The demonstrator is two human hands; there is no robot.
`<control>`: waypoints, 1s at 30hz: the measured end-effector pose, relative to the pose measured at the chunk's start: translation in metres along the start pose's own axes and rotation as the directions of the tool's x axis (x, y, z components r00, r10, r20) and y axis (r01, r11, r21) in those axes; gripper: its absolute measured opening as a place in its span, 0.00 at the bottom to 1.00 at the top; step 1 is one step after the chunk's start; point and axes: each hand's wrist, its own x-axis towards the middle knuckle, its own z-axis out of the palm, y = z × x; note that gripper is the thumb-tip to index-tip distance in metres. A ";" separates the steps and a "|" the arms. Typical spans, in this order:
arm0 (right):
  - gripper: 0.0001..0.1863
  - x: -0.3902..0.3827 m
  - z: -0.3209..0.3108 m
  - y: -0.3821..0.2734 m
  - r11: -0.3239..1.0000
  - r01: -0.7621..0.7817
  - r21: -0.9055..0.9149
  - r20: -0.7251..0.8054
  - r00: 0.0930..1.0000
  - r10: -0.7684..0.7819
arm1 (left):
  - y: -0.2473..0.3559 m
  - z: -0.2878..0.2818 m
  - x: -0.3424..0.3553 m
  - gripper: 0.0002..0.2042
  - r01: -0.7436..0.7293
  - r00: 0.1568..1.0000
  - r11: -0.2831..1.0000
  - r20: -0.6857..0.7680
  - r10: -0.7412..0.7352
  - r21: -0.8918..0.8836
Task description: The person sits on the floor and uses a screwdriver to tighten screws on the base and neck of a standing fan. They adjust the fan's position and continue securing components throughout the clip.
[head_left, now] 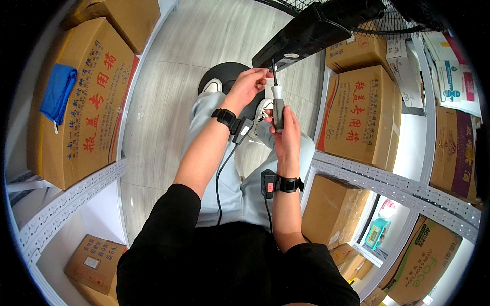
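In my right hand point(287, 133) is a screwdriver point(278, 104) with a grey and white handle, fingers wrapped round it and its dark shaft pointing away from me. The shaft's tip meets the near end of a long black fan housing point(306, 40). My left hand point(248, 87) is beside the shaft, its fingers curled and the fingertips pinched close to the housing's lower edge. Whatever they pinch is too small to make out. Below, between my shoes, the round black base point(223, 74) of the fan stands on the floor.
A wire fan guard point(395, 23) reaches in at the top right. Metal shelves point(377, 177) flank me, loaded with cardboard boxes point(357, 115). On the left, a blue cloth point(58, 94) lies against a large carton point(89, 107). Cables hang from bands on both my wrists.
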 end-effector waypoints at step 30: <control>0.19 0.001 0.002 0.001 1.000 0.025 0.003 -0.043 0.999 -0.025 | 0.003 0.000 -0.001 0.09 -0.005 0.999 0.994 0.052 0.011 -0.112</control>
